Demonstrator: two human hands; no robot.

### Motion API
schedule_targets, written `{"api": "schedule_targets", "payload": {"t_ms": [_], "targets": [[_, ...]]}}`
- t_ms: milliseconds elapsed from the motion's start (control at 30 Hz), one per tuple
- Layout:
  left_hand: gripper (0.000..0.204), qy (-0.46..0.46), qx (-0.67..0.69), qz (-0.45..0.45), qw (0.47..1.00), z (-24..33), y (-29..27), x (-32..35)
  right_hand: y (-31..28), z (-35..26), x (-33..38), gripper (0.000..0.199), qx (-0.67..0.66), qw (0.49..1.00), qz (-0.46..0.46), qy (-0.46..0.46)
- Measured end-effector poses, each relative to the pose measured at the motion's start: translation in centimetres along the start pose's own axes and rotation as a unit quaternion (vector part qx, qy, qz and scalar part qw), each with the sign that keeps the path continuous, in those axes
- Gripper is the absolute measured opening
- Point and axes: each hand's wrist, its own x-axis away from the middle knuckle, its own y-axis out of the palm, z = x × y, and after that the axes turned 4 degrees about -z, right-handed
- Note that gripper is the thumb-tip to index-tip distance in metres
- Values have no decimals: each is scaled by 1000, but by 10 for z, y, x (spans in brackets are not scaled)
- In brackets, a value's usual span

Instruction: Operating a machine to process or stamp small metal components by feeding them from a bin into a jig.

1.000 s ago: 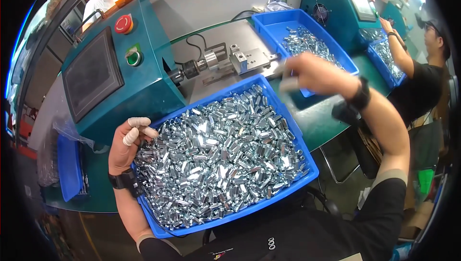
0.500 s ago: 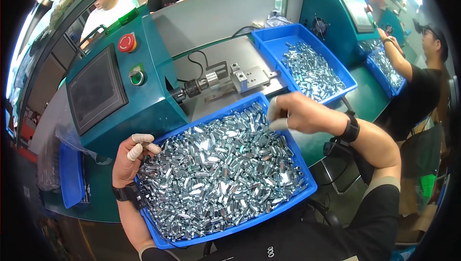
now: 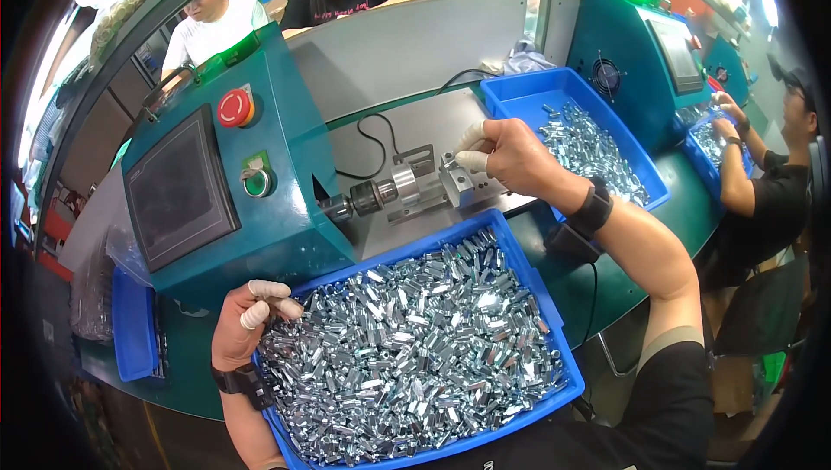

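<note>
My right hand (image 3: pixel 518 157), with pale finger cots on thumb and forefinger, is at the metal clamping fixture (image 3: pixel 459 186). Its fingertips are pinched together at the fixture's top; what lies between them is too small to make out. Left of the fixture, a chuck (image 3: pixel 368 197) sticks out from the teal machine (image 3: pixel 286 158). My left hand (image 3: pixel 247 318), also in finger cots, rests curled at the left edge of the near blue tray (image 3: pixel 541 288). Its fingers are bent together over shiny metal pieces (image 3: pixel 407 340) that heap the tray; anything inside them is hidden.
A second blue tray (image 3: pixel 528 89) with similar pieces stands behind my right hand. The machine carries a dark screen (image 3: pixel 177 189), a red stop button (image 3: pixel 235 108) and a green-ringed switch (image 3: pixel 257 181). At right, a co-worker (image 3: pixel 762 176) handles pieces beside another teal machine (image 3: pixel 597 46).
My right hand has moved from over the near tray's far right corner, away from me, to the clamping fixture. My left hand keeps its place at the tray edge. The view has shifted slightly.
</note>
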Motion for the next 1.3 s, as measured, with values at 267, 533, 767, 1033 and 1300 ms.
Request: {"api": "schedule_targets", "payload": {"t_ms": [267, 533, 767, 1033, 1300], "targets": [[47, 0, -1, -3, 1000, 0, 0, 1, 0, -11, 0, 12, 12, 1000, -24, -4], [47, 5, 7, -6, 1000, -2, -1, 1, -1, -5, 1, 9, 49, 997, -33, -49], [50, 6, 4, -5, 1000, 0, -2, 2, -3, -7, 14, 20, 178, 977, -25, -116], [51, 4, 1, -8, 1000, 1, 0, 2, 9, -1, 32, 35, 43, 998, 2, -50], [49, 1, 6, -3, 1000, -1, -1, 2, 8, -11, 38, 42, 31, 998, -36, -48]]}}
